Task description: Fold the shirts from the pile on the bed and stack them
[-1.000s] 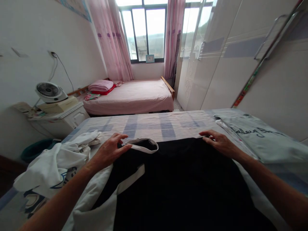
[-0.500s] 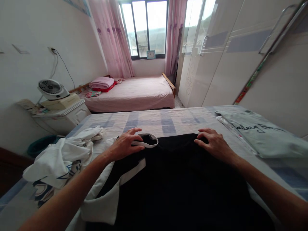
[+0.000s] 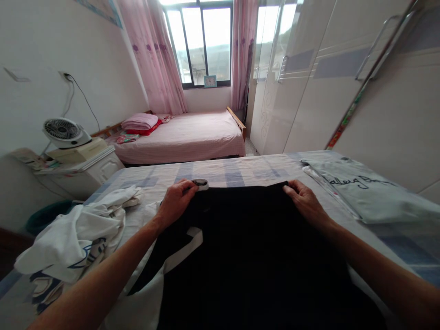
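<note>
A black shirt (image 3: 247,247) with white trim lies spread on the bed in front of me, its far edge pulled nearly straight between my hands. My left hand (image 3: 177,199) pinches the far left corner, beside a small white band that forms a loop (image 3: 202,184). At the far right corner, my right hand (image 3: 305,199) is closed on the black cloth between thumb and fingers. A white strip (image 3: 184,250) runs across the shirt's left side down to a wider white piece that looks like a collar (image 3: 144,302).
Crumpled white clothing (image 3: 79,233) lies on the left of the bed. A folded pale green garment (image 3: 371,190) with dark lettering rests at the right. Beyond are a pink-covered bed (image 3: 192,137), a fan (image 3: 65,132) on a cabinet, and a white wardrobe (image 3: 309,105).
Both hands have closed on the shirt's far edge from a looser, spread hold. That edge is now straighter and slightly raised, and the white loop is flatter. The view has shifted slightly.
</note>
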`<control>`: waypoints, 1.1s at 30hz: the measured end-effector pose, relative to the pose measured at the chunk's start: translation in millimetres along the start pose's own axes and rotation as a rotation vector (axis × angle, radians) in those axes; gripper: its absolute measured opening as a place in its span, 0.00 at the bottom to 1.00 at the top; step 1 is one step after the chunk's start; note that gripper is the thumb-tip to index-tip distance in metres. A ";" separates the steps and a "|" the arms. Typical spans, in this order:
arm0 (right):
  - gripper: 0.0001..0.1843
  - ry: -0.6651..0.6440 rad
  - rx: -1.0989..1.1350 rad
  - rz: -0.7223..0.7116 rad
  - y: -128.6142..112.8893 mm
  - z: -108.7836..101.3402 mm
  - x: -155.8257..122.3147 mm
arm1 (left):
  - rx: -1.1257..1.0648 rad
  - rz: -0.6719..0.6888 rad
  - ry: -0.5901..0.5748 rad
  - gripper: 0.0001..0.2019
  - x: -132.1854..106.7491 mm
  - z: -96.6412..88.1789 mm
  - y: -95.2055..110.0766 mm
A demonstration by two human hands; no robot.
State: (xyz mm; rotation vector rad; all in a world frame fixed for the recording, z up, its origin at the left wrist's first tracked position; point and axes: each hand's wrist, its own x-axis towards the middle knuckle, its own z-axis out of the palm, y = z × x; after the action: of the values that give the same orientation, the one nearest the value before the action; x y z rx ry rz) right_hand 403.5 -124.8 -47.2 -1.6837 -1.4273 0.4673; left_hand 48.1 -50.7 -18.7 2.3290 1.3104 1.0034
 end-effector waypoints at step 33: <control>0.22 -0.178 -0.718 -0.086 82.2 -20.6 85.2 | 0.235 -0.371 -0.363 0.25 19.1 -32.2 -95.6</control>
State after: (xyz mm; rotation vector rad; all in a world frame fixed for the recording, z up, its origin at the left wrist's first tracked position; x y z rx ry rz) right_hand 492.5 -51.3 -80.4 -2.1560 -1.9384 0.0416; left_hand -28.2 14.6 -39.7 2.1671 1.6833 0.3102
